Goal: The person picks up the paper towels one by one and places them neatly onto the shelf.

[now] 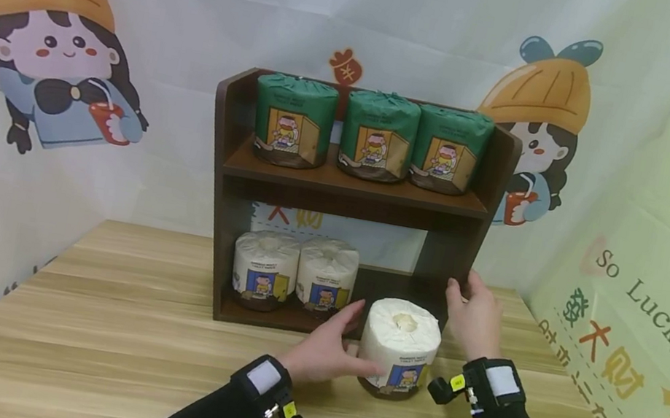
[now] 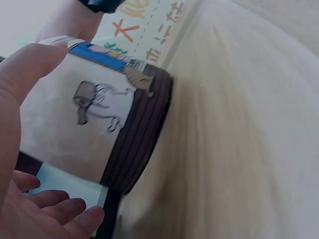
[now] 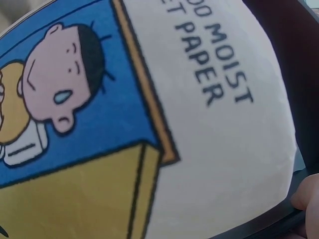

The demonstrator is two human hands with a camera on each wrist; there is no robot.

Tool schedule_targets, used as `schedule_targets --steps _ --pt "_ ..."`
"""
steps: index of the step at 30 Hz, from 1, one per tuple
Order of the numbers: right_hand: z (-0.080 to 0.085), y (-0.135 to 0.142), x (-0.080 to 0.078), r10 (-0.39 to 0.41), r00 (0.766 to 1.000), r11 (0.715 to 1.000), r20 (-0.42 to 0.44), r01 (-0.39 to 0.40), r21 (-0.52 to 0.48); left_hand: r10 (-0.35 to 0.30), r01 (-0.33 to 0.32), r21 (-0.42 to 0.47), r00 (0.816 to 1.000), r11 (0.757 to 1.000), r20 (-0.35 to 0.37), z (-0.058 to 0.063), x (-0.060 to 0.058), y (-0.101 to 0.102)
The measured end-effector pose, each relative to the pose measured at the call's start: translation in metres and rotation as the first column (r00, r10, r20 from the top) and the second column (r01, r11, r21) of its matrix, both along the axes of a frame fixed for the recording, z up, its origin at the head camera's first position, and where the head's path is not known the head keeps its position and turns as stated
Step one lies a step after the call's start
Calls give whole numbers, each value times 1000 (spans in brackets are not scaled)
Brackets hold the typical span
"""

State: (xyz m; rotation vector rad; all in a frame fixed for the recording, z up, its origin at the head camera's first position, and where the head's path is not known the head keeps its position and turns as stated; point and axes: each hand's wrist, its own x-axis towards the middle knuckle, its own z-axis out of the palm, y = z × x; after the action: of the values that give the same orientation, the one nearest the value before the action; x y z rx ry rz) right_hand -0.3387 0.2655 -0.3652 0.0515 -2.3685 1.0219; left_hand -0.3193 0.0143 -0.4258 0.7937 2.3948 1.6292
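A white-wrapped toilet paper roll (image 1: 401, 338) stands upright in front of the shelf's lower right part, its printed side facing forward. My left hand (image 1: 326, 352) is at its left side. The thumb (image 2: 37, 62) lies along the wrapper, while the other fingers are spread and loosely bent beside the roll in the left wrist view. On the roll's right, my right hand (image 1: 476, 321) is raised, its fingertips right at the front edge of the shelf's right side panel (image 1: 479, 252). The roll (image 3: 224, 149) fills most of the right wrist view, with only a fingertip showing.
The dark brown two-tier shelf (image 1: 352, 186) stands on the wooden table (image 1: 110, 319) near the back. Its top tier holds three green toilet paper rolls (image 1: 378, 135). Two white rolls (image 1: 327, 274) stand at the left of the lower tier. A printed cloth (image 1: 186, 66) hangs behind.
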Motion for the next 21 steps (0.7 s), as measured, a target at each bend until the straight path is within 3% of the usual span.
schedule_targets --steps 7,14,21 --pt "1 1 0 -5 1000 1000 -12 5 13 -74 73 48 997 996 18 -8 -1 12" --pt "2 -1 0 5 1000 1000 -7 -5 2 -31 31 22 999 999 8 -13 -1 15" --pt "2 0 2 -1 1000 1000 -3 1 -1 -38 38 13 999 999 9 -13 2 16"
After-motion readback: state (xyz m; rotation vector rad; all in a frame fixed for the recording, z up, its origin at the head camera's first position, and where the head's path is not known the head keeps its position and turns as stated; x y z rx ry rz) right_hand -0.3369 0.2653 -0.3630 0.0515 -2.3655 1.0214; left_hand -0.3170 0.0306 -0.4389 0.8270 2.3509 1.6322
